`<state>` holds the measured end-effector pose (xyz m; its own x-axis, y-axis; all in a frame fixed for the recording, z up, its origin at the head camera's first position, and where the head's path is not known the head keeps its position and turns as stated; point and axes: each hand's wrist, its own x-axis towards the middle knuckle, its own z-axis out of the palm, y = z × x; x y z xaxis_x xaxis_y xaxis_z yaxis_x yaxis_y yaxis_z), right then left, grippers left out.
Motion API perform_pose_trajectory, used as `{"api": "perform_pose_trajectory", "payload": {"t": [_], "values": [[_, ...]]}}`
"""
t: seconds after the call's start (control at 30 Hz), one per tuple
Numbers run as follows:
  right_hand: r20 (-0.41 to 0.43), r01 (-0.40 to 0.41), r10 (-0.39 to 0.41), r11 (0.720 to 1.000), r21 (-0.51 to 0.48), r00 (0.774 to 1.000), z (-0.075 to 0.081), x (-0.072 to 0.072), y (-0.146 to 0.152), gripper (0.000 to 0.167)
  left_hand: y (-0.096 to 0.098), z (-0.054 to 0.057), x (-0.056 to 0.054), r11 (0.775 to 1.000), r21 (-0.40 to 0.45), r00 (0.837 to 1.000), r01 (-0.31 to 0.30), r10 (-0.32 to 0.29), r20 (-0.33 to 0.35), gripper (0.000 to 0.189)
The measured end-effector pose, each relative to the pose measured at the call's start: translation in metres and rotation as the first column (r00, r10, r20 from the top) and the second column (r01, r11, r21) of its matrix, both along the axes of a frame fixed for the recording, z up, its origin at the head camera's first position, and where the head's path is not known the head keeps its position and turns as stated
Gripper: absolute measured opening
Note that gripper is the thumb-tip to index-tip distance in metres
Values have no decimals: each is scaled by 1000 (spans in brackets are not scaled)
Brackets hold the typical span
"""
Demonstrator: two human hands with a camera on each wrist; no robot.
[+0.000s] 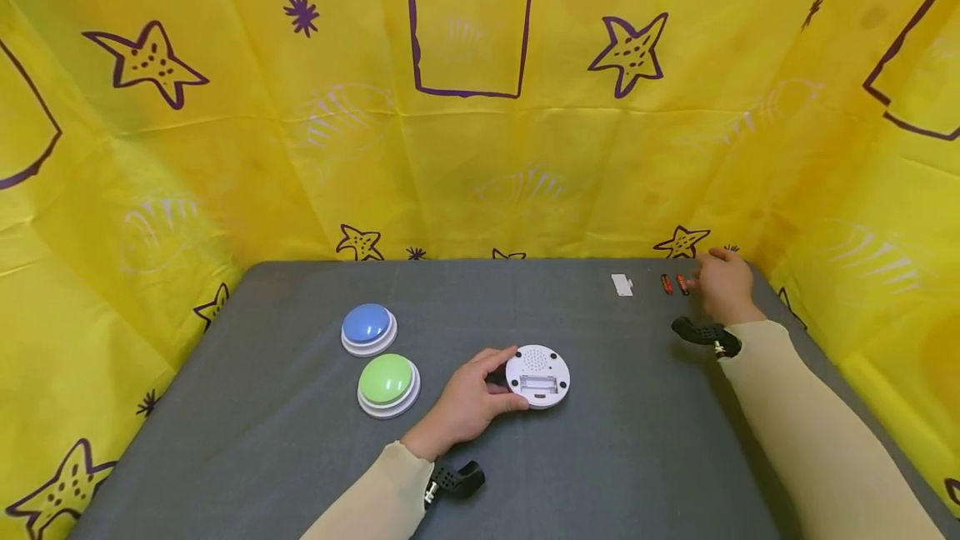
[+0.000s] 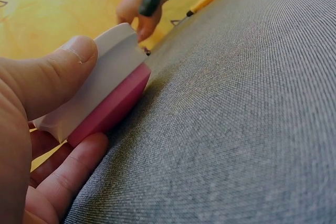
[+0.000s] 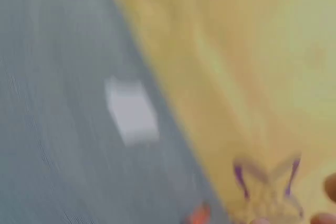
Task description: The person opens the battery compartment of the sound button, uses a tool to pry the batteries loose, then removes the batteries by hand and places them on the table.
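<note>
My left hand [image 1: 468,398] grips a round white buzzer button [image 1: 537,363] by its left side, thumb at the near edge. The button lies upside down, showing speaker holes and an uncovered battery compartment with no batteries in it. Its pink dome [image 2: 118,103] faces the table in the left wrist view. At the far right, my right hand [image 1: 726,283] is beside two small red batteries [image 1: 667,284], fingertips right at the nearer one. Left of the batteries lies a white battery cover [image 1: 622,285]; the right wrist view shows this cover [image 3: 132,113] blurred.
A blue-domed button [image 1: 367,325] and a green-domed button [image 1: 386,382] stand left of my left hand. Toward the table's far side, a thin tool with a yellow handle [image 2: 205,2] lies beyond the right arm. Yellow patterned cloth [image 1: 465,173] borders the grey table [image 1: 247,440].
</note>
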<state>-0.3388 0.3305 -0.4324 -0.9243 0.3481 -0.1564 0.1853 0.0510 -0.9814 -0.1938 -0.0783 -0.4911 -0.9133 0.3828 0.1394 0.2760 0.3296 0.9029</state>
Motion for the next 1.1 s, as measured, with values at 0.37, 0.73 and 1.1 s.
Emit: {"api": "perform_pose_trajectory", "payload": {"t": [0.37, 0.73, 1.1], "values": [[-98, -279, 271, 780, -560, 957, 3, 89, -80, 63, 2, 1, 0, 1000, -10, 1000, 1, -1, 5, 79], [-143, -545, 548, 699, -463, 824, -24, 153, -127, 64, 1, 0, 0, 1000, 13, 1000, -5, 5, 9, 79], [-101, -633, 641, 696, -339, 760, -30, 165, -151, 80, 2, 1, 1, 1000, 13, 1000, 1, -1, -3, 79]]}}
